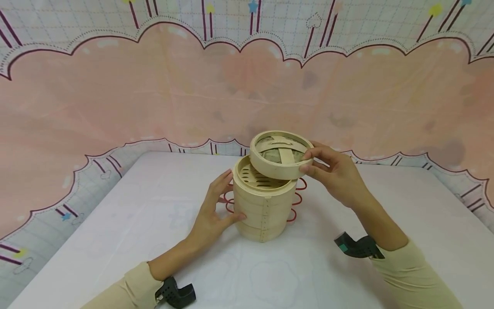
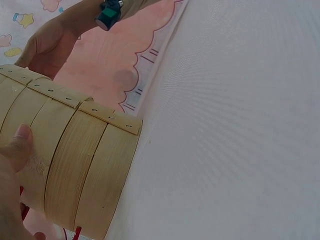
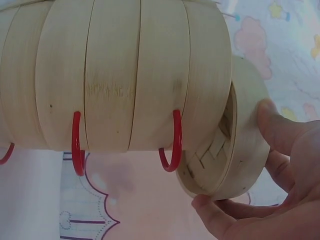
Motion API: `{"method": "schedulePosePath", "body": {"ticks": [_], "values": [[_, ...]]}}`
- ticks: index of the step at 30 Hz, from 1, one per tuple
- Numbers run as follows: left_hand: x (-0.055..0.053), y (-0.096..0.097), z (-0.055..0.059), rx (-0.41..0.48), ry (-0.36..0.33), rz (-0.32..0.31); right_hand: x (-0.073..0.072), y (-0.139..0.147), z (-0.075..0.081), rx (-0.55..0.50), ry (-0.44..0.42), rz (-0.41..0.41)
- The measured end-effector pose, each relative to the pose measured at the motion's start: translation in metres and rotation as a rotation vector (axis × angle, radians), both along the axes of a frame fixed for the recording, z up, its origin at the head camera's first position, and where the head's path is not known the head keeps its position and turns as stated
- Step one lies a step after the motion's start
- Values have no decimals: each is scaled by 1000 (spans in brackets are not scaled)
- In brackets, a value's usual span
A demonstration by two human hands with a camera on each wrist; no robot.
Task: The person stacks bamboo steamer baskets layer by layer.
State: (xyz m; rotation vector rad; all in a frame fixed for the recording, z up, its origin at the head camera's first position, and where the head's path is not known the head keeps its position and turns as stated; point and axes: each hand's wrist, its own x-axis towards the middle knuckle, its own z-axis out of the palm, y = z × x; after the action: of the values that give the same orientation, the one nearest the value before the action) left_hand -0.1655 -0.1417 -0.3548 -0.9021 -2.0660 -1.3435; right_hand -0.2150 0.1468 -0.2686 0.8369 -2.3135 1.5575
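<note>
A stack of round bamboo steamer baskets (image 1: 252, 214) stands upright on the white table. My left hand (image 1: 208, 219) grips its left side, thumb across the front and fingers around the back. My right hand (image 1: 341, 178) pinches the right edge of the bamboo steamer lid (image 1: 272, 169), which is tilted and set off to the right over the top basket. Part of the slotted base (image 1: 254, 177) inside that basket shows beside the lid. In the right wrist view, the woven underside of the lid (image 3: 212, 155) faces the stack.
Red loop handles (image 1: 296, 198) stick out from both sides of the stack. White table surface (image 1: 162, 193) surrounds it, and a patterned pink cloth (image 1: 173, 94) hangs behind. Each wrist carries a dark camera mount (image 1: 356, 246).
</note>
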Motion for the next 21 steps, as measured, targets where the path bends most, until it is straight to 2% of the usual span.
{"method": "schedulePosePath", "body": {"ticks": [6,11,13,18,21], "values": [[-1,0,-1,-2,-6,0,3,-3,0,-1,-2,20],[-15,-5,-18,4,-7,-1,4,-6,0,-14,-6,44],[-16,-5,-20,5,0,-2,4,-6,-1,-16,-5,51],[-2,-1,-4,7,2,-3,6,-9,-2,-37,-14,68],[0,0,-1,5,-8,-1,8,-10,-3,-48,-25,79]]}}
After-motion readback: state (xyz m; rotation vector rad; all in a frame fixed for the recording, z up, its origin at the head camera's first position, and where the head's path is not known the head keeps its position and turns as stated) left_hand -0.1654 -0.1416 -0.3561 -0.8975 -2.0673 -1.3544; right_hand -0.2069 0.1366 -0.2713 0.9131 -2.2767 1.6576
